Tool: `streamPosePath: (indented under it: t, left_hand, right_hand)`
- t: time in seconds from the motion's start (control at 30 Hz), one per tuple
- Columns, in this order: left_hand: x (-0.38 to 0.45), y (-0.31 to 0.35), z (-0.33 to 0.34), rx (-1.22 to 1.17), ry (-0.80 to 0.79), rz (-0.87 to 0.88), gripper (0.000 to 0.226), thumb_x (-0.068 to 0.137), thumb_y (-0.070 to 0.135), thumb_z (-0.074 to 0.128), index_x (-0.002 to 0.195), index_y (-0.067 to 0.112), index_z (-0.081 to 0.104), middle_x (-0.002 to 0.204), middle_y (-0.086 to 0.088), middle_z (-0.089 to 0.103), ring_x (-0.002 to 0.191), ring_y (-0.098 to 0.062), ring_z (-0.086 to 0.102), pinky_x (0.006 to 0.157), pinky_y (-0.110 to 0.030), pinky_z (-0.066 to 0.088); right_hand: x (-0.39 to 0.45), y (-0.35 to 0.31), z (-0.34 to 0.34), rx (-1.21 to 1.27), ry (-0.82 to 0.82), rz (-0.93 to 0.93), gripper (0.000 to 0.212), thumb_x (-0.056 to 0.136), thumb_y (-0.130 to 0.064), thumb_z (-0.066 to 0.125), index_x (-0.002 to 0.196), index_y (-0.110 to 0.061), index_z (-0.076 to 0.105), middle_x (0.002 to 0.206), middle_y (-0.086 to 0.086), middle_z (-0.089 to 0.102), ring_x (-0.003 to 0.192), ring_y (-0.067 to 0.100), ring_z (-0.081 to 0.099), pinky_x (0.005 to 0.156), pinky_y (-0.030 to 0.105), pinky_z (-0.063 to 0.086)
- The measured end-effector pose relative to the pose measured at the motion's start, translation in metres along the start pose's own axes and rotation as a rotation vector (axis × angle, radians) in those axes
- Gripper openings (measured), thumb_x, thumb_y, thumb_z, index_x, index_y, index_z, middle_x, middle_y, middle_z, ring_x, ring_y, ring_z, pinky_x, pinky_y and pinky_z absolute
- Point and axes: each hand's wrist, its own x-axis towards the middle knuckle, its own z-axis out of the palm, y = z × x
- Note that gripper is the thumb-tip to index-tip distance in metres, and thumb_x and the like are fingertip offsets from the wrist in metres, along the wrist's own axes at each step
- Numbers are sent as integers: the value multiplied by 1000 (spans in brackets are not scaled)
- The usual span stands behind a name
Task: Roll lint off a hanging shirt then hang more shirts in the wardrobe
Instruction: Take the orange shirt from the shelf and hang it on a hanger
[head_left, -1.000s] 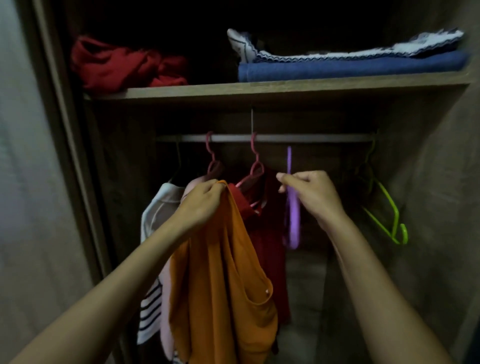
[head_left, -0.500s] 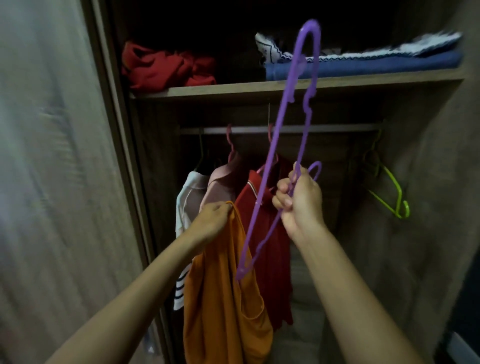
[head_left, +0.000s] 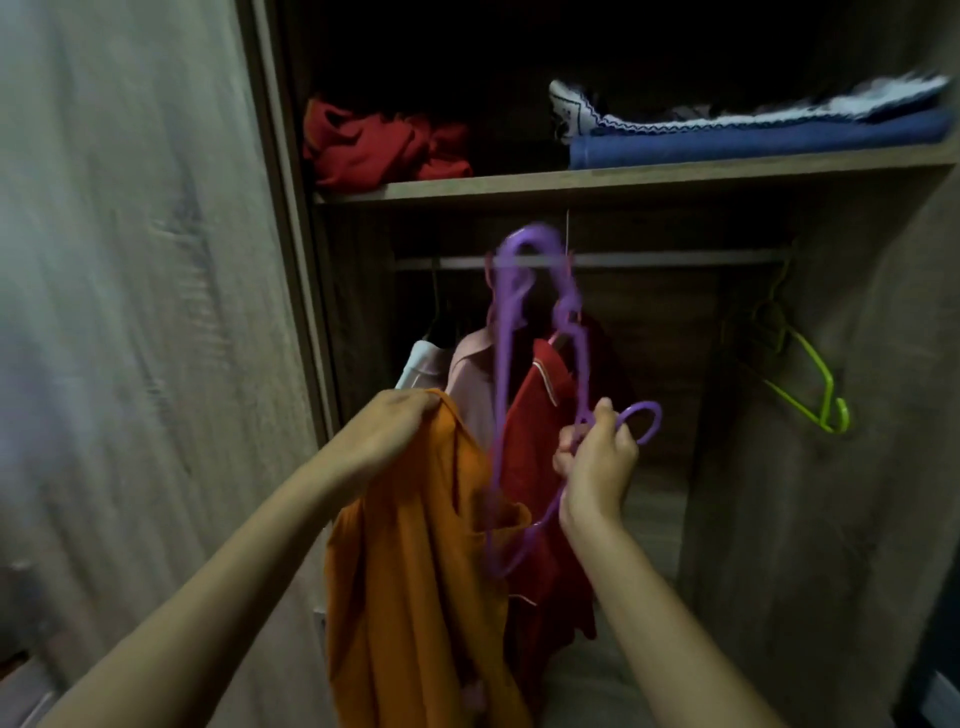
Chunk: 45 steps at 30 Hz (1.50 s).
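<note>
Orange shirt (head_left: 415, 561) hangs from your left hand (head_left: 387, 434), fingers pinching its top edge, just below-left of wardrobe rail (head_left: 649, 260). Your right hand (head_left: 597, 467) grips purple hanger (head_left: 498, 415) beside shirt. Green hanger (head_left: 810, 384) on rail's right end.

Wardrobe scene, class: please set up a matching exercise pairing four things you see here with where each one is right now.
Things:
1. orange shirt
2. purple hanger
3. green hanger
4. blue folded cloth

Places:
A. on the upper shelf
B. held in the right hand
C. hanging on the rail
D. gripped by the left hand

Pairs: 1-D, 2-B, 3-C, 4-A
</note>
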Motion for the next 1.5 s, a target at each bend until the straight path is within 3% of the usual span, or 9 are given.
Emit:
streamPosePath:
  t: [0.2, 0.3, 0.5, 0.63, 0.8, 0.97, 1.17, 1.33, 1.5]
  left_hand:
    - [-3, -9, -8, 68, -20, -9, 35, 97, 19, 41, 94, -7, 64, 86, -16, 60, 81, -19, 52, 76, -34, 41]
    - [-6, -12, -7, 78, -54, -31, 35, 98, 21, 41, 97, 2, 70, 99, -16, 69, 93, -24, 63, 91, -38, 47]
    - [-5, -12, -10, -108, -80, -102, 32, 96, 17, 48, 73, 14, 70, 74, -2, 71, 78, -18, 64, 81, -30, 53]
    - [-10, -10, -29, -217, -106, -125, 27, 94, 25, 53, 99, 4, 69, 98, -17, 69, 91, -26, 64, 93, -44, 52]
    - [-11, -18, -48, -144, -71, -74, 29, 98, 27, 47, 85, 20, 72, 70, 1, 75, 61, -7, 70, 47, -11, 49]
    - [-19, -30, -46, -30, 89, 17, 37, 102, 30, 38, 105, 4, 65, 100, -30, 65, 88, -33, 65, 66, -23, 43]
    - [-14, -26, -22, 277, 204, 247, 28, 100, 32, 40, 90, 18, 63, 87, -10, 65, 86, -24, 61, 73, -35, 45]
    - [-10, -22, 9, 512, 119, 278, 38, 95, 44, 34, 105, 23, 64, 108, -9, 68, 99, -32, 61, 86, -47, 50]
    - [-3, -21, -12, 580, 232, 267, 30, 99, 37, 38, 112, 24, 62, 105, -11, 67, 97, -34, 62, 82, -43, 50]
  right_hand:
    - [-20, -43, 35, 330, -156, 10, 33, 102, -25, 38, 71, -17, 43, 42, 1, 38, 27, 8, 24, 33, 10, 18]
    - [-32, -49, 45, 332, -175, -63, 36, 102, -26, 40, 67, -14, 41, 46, 2, 37, 31, 9, 27, 34, 13, 19]
    - [-31, 17, 28, -20, -140, -59, 33, 100, -29, 45, 69, -18, 43, 48, -7, 46, 41, 8, 42, 36, 18, 31]
    - [-20, 62, -5, -351, -151, -70, 33, 101, -30, 44, 72, -15, 50, 56, 1, 54, 42, 10, 50, 41, 22, 40]
    - [13, 56, -34, -704, -187, -313, 37, 101, -29, 42, 72, -11, 55, 55, 4, 59, 42, 7, 55, 46, 25, 45]
    - [29, 38, -49, -922, -373, -451, 36, 101, -26, 42, 66, -19, 48, 52, 9, 56, 45, 14, 55, 44, 22, 41]
    - [22, 22, -41, -1178, -660, -596, 25, 99, -35, 44, 76, -24, 47, 57, 5, 58, 52, 23, 58, 51, 40, 45]
    - [-3, -7, -6, -1179, -810, -653, 31, 98, -42, 43, 74, -23, 45, 66, 11, 58, 63, 35, 59, 59, 47, 47]
    - [17, -40, -15, -1144, -616, -518, 28, 100, -34, 44, 78, -19, 54, 65, 7, 60, 58, 24, 62, 54, 37, 47]
